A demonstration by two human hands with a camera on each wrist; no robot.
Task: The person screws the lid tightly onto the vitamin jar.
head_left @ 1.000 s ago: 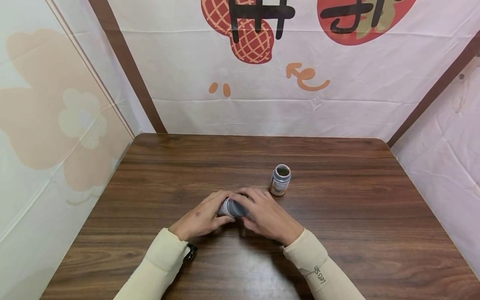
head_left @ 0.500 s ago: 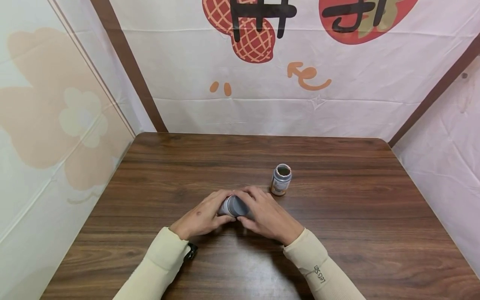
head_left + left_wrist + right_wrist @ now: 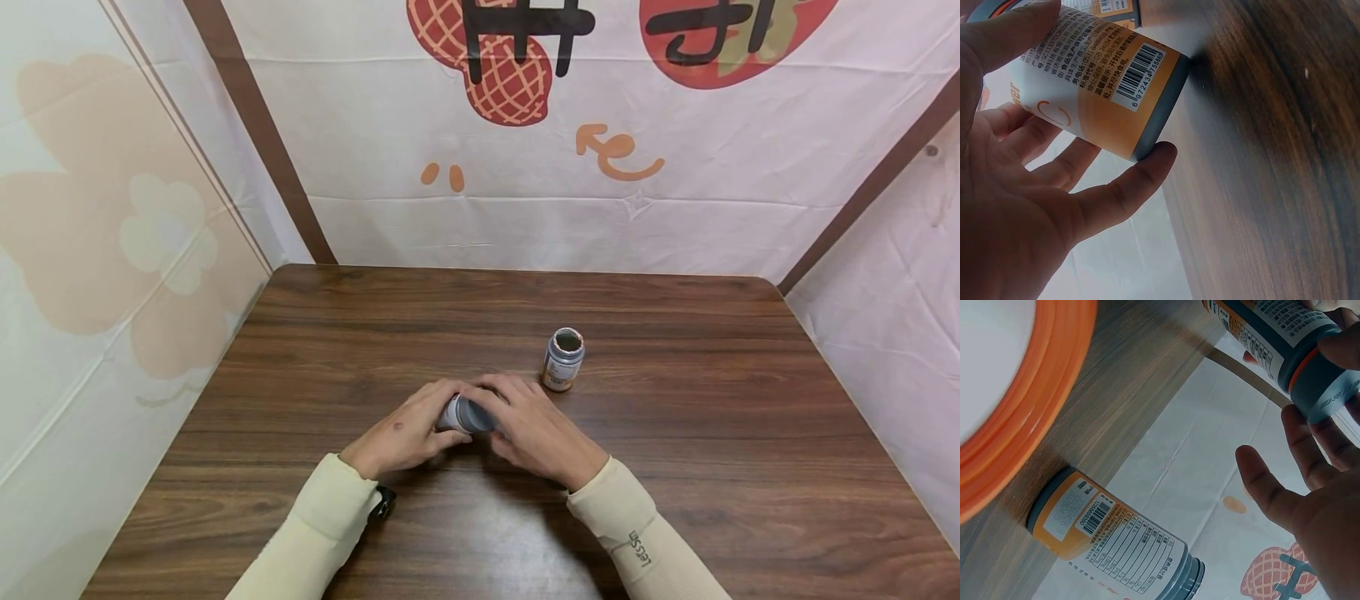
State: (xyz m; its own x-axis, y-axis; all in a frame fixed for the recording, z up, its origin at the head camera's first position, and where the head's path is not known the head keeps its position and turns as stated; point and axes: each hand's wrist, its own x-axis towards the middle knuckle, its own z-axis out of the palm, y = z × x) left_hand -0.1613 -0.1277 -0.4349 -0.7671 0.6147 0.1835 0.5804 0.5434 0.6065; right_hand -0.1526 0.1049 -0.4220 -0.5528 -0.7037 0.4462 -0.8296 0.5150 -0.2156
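In the head view my left hand (image 3: 405, 429) grips the body of a small tilted pill bottle (image 3: 448, 415). My right hand (image 3: 532, 429) has its thumb and fingers bent round the bottle's dark grey cap (image 3: 474, 415). The left wrist view shows the bottle's white and orange label (image 3: 1119, 81) with a barcode; thumb above, fingers beneath, the base slanted close to the table. In the right wrist view, thumb and some fingertips meet the cap (image 3: 1319, 381), while one finger stays apart from it. A second, uncapped bottle (image 3: 562, 371) stands upright beyond my right hand.
Close to the right wrist camera sits a round orange rim (image 3: 1063, 381) with white inside, partly cut off. The brown wooden table (image 3: 712, 400) spreads around both hands. A printed cloth wall (image 3: 360, 117) rises behind its far edge.
Half a second ago my right fingers sat wider and more of the cap showed; now they lie further over it again. The left hand and the uncapped bottle stay in place.
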